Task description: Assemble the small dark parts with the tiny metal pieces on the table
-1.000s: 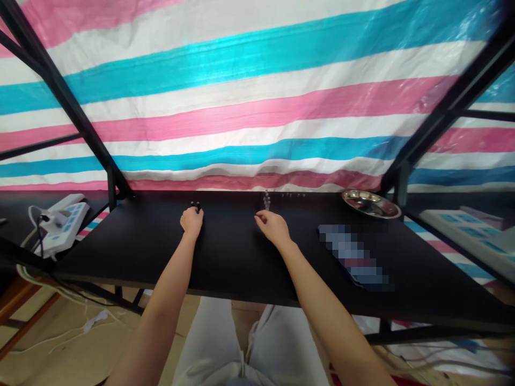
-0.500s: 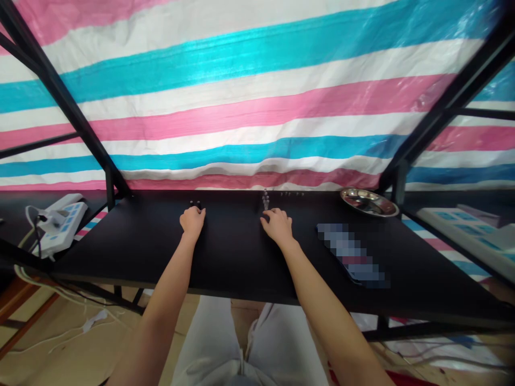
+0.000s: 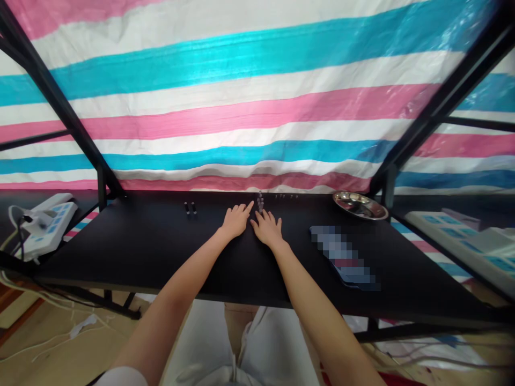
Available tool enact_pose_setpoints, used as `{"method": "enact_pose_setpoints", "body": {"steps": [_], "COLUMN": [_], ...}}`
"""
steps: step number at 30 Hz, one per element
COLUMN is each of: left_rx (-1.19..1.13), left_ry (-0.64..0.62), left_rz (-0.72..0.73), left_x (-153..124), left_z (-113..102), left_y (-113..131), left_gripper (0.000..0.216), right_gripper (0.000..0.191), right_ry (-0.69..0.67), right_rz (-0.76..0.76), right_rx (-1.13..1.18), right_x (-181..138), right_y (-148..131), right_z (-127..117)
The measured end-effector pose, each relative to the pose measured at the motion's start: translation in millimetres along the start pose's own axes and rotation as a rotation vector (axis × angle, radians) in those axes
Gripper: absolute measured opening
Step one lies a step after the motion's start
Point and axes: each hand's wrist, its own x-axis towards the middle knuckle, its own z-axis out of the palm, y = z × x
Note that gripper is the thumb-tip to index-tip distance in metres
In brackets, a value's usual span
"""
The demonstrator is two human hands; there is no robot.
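My left hand (image 3: 236,220) lies flat on the black table (image 3: 161,246) with its fingers stretched out, holding nothing. My right hand (image 3: 266,227) rests just to its right, fingers spread, also holding nothing. The fingertips of both reach toward a small cluster of clear upright pieces (image 3: 260,202) near the table's back edge. Two small dark pieces (image 3: 190,208) stand alone on the table, to the left of my left hand.
A shallow metal dish (image 3: 359,205) sits at the back right. A blurred flat object (image 3: 344,257) lies right of my right hand. Several tiny parts (image 3: 286,197) line the back edge. A white power strip (image 3: 42,224) sits far left. Black frame bars rise at both sides.
My left hand let go of the two dark pieces and slid right to join the right hand. Both hands opened flat. The view shifted slightly.
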Motion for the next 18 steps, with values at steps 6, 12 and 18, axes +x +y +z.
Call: {"method": "enact_pose_setpoints", "body": {"steps": [6, 12, 18], "left_rx": [-0.052, -0.334, -0.75], "left_ry": [0.09, 0.185, 0.382], "left_rz": [-0.033, -0.18, -0.413], "left_x": [13, 1, -27], "left_z": [3, -4, -8], "left_y": [1, -16, -34], "left_gripper": [0.034, 0.015, 0.013], "right_gripper": [0.055, 0.05, 0.035], "right_ry": [0.018, 0.107, 0.177], "right_rz": [-0.016, -0.048, -0.142], "right_rx": [-0.002, 0.051, 0.133], "right_x": [2, 3, -2], "right_y": [1, 5, 2], "right_z": [0, 4, 0]}}
